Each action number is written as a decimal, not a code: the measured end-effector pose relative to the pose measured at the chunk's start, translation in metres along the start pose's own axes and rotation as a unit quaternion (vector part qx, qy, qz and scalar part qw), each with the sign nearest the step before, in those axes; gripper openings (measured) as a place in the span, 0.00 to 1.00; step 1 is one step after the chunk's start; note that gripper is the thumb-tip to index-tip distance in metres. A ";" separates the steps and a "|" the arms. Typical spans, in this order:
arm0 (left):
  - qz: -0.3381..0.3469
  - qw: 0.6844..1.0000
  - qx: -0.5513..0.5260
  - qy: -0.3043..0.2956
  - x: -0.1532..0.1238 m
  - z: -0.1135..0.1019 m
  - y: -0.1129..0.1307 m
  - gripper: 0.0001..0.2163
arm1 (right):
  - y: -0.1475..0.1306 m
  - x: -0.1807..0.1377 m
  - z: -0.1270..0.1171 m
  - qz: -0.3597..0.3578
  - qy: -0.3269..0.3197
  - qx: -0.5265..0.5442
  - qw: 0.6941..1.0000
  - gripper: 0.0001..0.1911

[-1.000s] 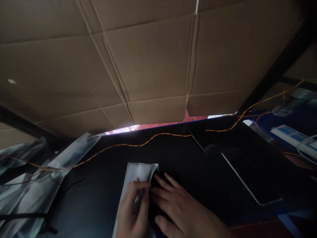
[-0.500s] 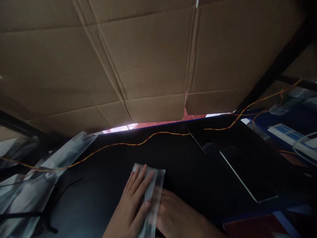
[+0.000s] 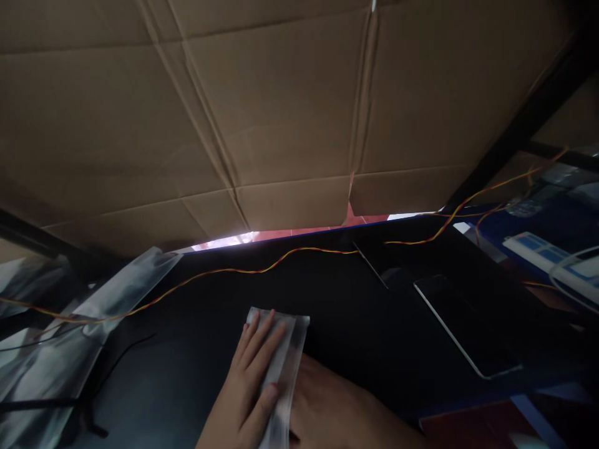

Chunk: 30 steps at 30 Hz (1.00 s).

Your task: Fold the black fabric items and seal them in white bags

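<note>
A clear plastic bag (image 3: 289,349) lies flat on the black table (image 3: 355,324) near its front edge. My left hand (image 3: 246,386) rests flat on top of the bag, fingers stretched out and pointing away from me. My right hand (image 3: 327,405) lies just to the right of the bag, partly under its edge. Its fingers are tucked beneath the plastic and hidden, so I cannot see whether they grip anything.
A dark phone (image 3: 465,330) lies on the table at the right. A red-yellow twisted wire (image 3: 262,271) runs across the table's back. Several silvery plastic bags (image 3: 70,349) lie at the left. Cardboard sheets (image 3: 281,106) wall off the back. A blue-white power strip (image 3: 547,252) sits far right.
My left hand went from pinching the bag's edge to lying flat on it. My right hand slid back and under the bag's right side.
</note>
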<state>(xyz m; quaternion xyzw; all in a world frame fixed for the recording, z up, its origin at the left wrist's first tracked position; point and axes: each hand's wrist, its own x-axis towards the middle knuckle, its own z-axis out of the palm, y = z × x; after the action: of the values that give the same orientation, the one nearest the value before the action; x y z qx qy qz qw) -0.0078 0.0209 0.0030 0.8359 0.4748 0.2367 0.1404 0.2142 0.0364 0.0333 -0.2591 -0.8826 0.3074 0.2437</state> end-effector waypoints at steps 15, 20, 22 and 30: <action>0.072 0.992 0.082 -0.067 0.012 0.003 0.003 0.44 | 0.023 -0.056 -0.018 0.025 -0.011 -0.080 0.996 0.32; 0.083 0.992 0.080 -0.051 0.013 0.017 0.012 0.60 | 0.001 -0.041 -0.013 0.126 0.045 -0.096 0.986 0.39; 0.079 0.993 0.083 -0.036 0.013 0.019 0.012 0.60 | -0.008 -0.038 -0.016 0.174 0.077 -0.097 0.977 0.44; 0.082 0.991 0.104 -0.032 0.015 0.018 0.017 0.61 | 0.003 -0.069 -0.049 0.095 0.007 -0.083 0.992 0.40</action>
<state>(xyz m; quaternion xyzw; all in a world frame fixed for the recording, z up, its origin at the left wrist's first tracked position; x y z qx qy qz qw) 0.0201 0.0253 -0.0003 0.8890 0.4224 0.1699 0.0482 0.2961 0.0171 0.0462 -0.3636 -0.8746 0.2532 0.1968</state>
